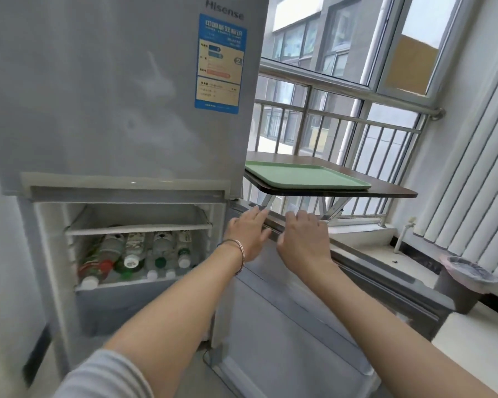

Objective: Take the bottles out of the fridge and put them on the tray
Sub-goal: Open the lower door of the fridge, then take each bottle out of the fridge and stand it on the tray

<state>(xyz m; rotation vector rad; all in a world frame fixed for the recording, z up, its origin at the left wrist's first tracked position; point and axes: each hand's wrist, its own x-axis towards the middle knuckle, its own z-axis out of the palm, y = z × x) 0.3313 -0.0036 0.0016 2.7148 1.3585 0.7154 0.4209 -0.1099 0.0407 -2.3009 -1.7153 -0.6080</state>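
The grey fridge (112, 96) stands at the left with its lower door (285, 311) swung open to the right. Several bottles (133, 251) lie on their sides on a shelf in the lower compartment, caps toward me. A green tray (305, 175) rests on a brown folding table (391, 189) to the right of the fridge. My left hand (246, 234), with a bracelet at the wrist, lies with fingers spread against the top edge of the open door. My right hand (304, 237) rests on the same edge beside it. Neither hand holds anything.
A glass shelf (138, 228) sits above the bottles. Behind the table are a metal railing (357, 122) and windows. A grey bin (466, 285) with a pink liner stands at the right beneath vertical blinds (472, 173).
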